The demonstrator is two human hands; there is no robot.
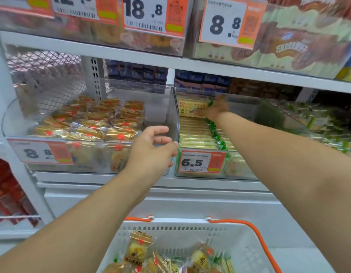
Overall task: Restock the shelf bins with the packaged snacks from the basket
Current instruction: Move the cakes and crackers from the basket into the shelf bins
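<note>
while the right hand reaches deep into the clear bin tagged "6.5", its fingers curl round a yellow cracker packet with a green end, held above the rows already stacked there. the left hand hovers loosely spread, holding nothing, at the divider beside the bin tagged "8.8". below, the white basket with orange handles holds more gold and green-ended snack packets.

price tag on the cracker bin says 6.5, upper shelf tags read 18.8 and 8.8, rest too blurry
</note>
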